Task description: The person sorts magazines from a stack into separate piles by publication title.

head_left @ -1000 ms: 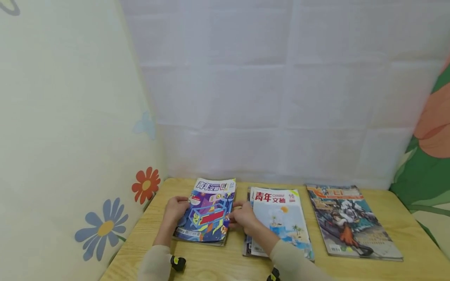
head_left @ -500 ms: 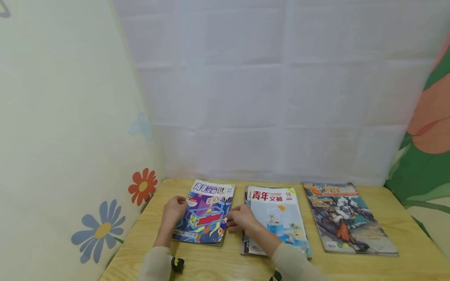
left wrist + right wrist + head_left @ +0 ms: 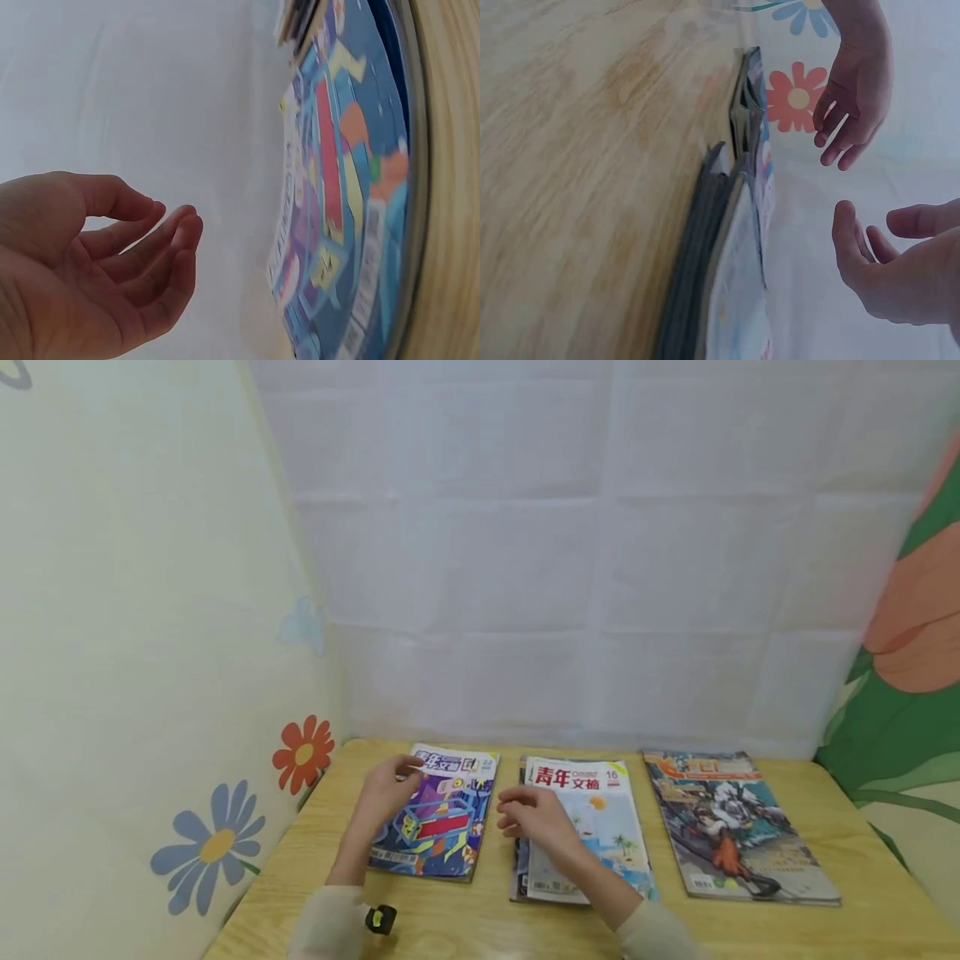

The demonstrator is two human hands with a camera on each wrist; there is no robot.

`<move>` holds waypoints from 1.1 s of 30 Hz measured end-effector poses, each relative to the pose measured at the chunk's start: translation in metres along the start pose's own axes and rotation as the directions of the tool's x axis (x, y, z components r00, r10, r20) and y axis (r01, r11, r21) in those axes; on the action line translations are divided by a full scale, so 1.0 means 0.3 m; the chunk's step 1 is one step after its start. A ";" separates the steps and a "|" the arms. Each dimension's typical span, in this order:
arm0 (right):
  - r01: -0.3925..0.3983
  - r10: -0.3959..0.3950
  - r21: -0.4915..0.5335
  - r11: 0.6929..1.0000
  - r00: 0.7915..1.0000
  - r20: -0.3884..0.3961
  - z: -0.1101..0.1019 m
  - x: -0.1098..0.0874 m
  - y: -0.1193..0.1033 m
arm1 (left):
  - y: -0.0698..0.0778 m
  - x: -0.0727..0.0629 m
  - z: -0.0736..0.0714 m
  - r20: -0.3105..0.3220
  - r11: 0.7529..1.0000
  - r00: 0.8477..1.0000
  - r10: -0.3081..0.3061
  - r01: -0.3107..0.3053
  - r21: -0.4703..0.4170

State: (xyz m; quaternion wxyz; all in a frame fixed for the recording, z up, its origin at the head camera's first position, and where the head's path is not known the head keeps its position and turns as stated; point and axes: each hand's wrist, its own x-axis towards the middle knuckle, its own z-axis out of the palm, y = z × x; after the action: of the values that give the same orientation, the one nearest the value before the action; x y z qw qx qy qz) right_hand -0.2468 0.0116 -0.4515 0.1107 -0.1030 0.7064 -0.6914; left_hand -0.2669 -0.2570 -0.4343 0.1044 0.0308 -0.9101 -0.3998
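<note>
My left hand (image 3: pixel 386 793) hovers over the left edge of a purple and blue magazine (image 3: pixel 438 822), which lies on top of a small stack. In the left wrist view the fingers (image 3: pixel 176 232) are loosely bent, with nothing between them and a gap to the purple magazine (image 3: pixel 330 195). My right hand (image 3: pixel 542 818) is raised over the left side of a white magazine (image 3: pixel 592 814) with red lettering, hiding part of its cover. The right wrist view has this hand (image 3: pixel 900 262) holding nothing, fingers relaxed, above the magazine stack (image 3: pixel 731 277).
A larger dark comic-style magazine (image 3: pixel 738 827) with orange lettering lies on the right of the wooden table (image 3: pixel 450 922). Behind the table hangs a white cloth (image 3: pixel 465 568). A wall with painted flowers (image 3: pixel 213 847) stands at the left.
Both hands have let go of the purple magazine's stack and risen. The right hand has moved right, away from its edge. The stack now lies squared up.
</note>
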 end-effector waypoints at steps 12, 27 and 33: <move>0.095 -0.113 -0.132 0.987 0.984 -0.137 -0.190 -0.088 -0.011 | 0.096 -0.061 0.085 0.067 0.990 0.991 0.118 -0.112 -0.083; 0.054 -0.172 -0.367 0.929 0.939 -0.296 -0.427 -0.176 0.057 | 0.139 -0.119 0.246 0.177 0.960 0.945 0.274 -0.257 -0.114; 0.053 -0.233 -0.508 0.860 0.925 -0.299 -0.508 -0.186 0.073 | 0.172 -0.097 0.303 0.242 0.960 0.931 0.272 -0.245 -0.135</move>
State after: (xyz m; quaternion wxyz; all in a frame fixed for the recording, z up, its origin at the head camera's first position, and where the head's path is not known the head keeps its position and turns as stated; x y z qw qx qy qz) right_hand -0.2388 0.1743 -0.4696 -0.0991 -0.0561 0.8569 -0.5028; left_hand -0.2565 -0.1522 -0.4611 0.0383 -0.1472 -0.8903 -0.4292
